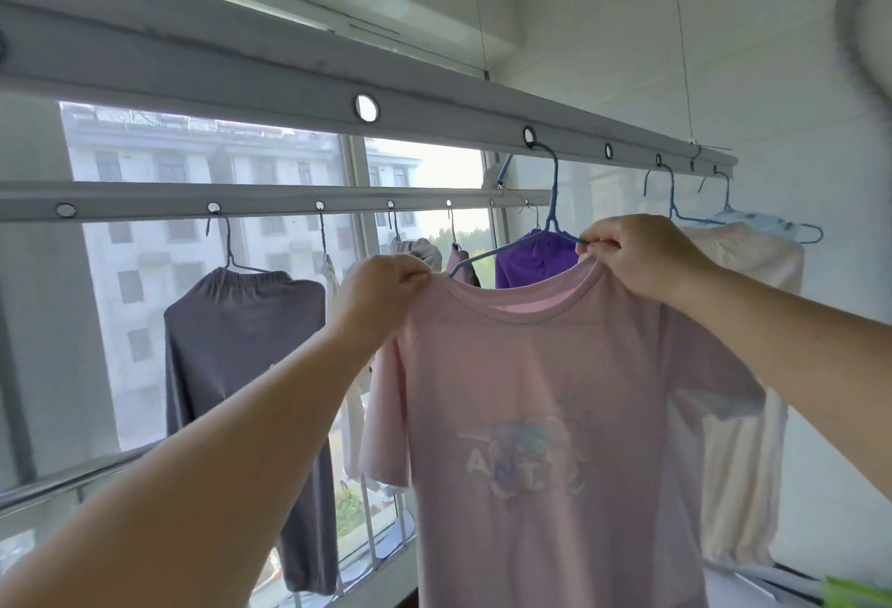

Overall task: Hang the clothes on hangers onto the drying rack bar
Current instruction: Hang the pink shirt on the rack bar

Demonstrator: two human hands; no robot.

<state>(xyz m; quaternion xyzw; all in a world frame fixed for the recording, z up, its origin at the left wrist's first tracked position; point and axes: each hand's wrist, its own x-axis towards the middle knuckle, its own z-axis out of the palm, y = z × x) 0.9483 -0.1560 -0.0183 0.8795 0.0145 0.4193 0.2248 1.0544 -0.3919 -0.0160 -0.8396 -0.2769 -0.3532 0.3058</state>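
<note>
Pink t-shirt [555,414] is nearest, held up by both shoulders right under the near rack bar [434,122], which is the landmark here. Left hand [376,298] pinches the shirt's left shoulder, below and left of the bar's hooked hole. Right hand [642,255] pinches the right shoulder together with the arm of the blue hanger [550,221]. Both grips are pressed tight on fabric.

The hanger hook already sits in a hole of the bar, so the shirt looks hung. The step is likely seating the shoulders: the hanger's left arm shows bare above the collar. Pull the left shoulder up and over that arm, keep the hook in its hole, level both sides, then let go.

Further along the bar to the right, a cream garment [743,269] hangs. Behind it, on the far bar [289,201], hang grey trousers [241,366] and a purple garment [536,259].
</note>
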